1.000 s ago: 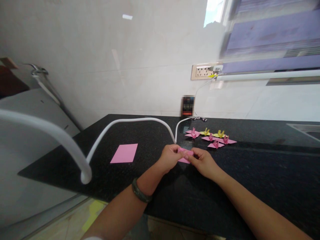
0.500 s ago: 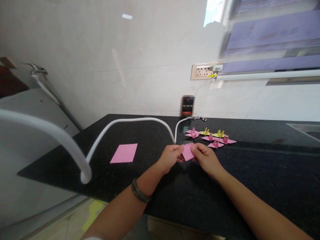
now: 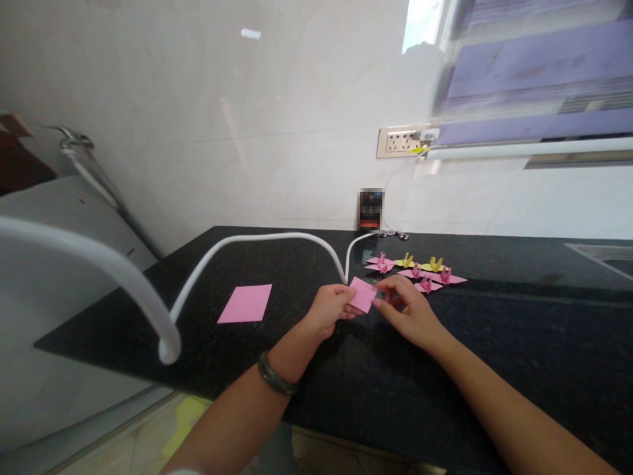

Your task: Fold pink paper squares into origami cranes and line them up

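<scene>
My left hand [image 3: 327,309] pinches a small folded pink paper [image 3: 362,294] by its left edge, holding it tilted just above the black counter [image 3: 494,343]. My right hand [image 3: 405,310] is beside the paper's right edge, fingers loosely spread and slightly blurred, nothing clearly gripped. Just behind my hands lies a row of several folded paper cranes, pink [image 3: 381,264] and yellow [image 3: 434,264]. A flat pink paper square [image 3: 246,303] lies on the counter to the left.
A white cable [image 3: 257,241] loops across the counter from the left foreground toward the wall. A small dark device [image 3: 370,210] leans on the wall under a socket plate [image 3: 401,142]. A sink edge [image 3: 603,254] shows at far right.
The folded paper has been lifted and turned from lying between both hands to held up by the left. My right hand has let go of it and its fingers have spread.
</scene>
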{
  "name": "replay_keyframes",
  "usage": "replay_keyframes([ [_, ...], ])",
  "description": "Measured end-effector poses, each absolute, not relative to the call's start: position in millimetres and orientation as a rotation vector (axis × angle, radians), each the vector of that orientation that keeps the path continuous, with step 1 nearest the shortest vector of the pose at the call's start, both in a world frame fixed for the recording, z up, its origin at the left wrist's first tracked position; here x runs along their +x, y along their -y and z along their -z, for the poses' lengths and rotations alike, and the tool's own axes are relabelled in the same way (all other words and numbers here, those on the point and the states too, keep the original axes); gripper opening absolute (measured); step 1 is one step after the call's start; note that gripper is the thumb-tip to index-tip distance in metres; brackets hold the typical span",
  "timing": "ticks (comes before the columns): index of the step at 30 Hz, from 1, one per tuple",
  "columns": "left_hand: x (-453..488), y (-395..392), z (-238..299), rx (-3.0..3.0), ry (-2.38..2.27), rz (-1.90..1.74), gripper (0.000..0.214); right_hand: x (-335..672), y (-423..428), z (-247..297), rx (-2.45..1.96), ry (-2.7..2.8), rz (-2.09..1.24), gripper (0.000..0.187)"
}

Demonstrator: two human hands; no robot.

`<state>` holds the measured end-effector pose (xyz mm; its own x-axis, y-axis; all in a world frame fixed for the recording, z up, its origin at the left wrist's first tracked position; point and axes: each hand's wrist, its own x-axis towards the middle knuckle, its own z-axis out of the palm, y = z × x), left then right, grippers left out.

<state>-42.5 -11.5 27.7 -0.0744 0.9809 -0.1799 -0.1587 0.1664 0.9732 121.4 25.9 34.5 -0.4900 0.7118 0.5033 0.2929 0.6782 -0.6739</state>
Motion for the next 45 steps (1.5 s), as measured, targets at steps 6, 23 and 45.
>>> replay_keyframes([
  [6, -43, 10, -25, 0.896, -1.226, -1.257, 0.026, 120, -21, -41, -0.625, 2.233, -0.468, 0.029],
  [23, -37, 18, -31, 0.973, -0.908, -1.119, 0.024, 118, -31, -30, -0.728, 2.112, -0.226, 0.010],
  [45, -31, 18, -27, 1.235, -1.114, -1.027, 0.042, 113, -29, -31, -0.702, 2.093, -0.352, 0.012],
])
